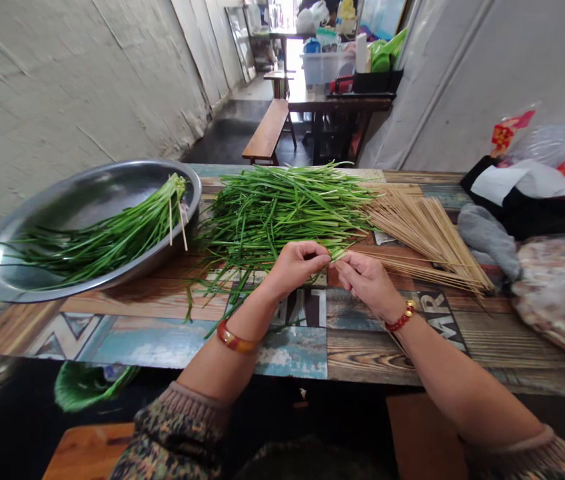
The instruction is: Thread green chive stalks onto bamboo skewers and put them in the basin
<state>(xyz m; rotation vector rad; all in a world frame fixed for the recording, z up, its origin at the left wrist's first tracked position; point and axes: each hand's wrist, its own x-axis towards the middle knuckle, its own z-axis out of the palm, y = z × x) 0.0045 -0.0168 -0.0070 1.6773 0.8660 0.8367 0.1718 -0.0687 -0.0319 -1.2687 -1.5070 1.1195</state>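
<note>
Left hand (293, 268) and right hand (368, 280) meet at centre frame.
Left fingers pinch chive stems (333, 255); right fingers close beside them, exact grip unclear. Beyond: skewers (415, 230) right, chive pile (282, 207) centre, basin (95, 200) left, bench (268, 130) top.

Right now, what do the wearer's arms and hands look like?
Left hand: ungloved, glossy amber-brown bangle above the wrist. Right hand: ungloved, red beaded bracelet with gold-coloured beads. Sleeves: pushed up, mottled, camouflage-like; brownish ribbed cuffs.
</note>
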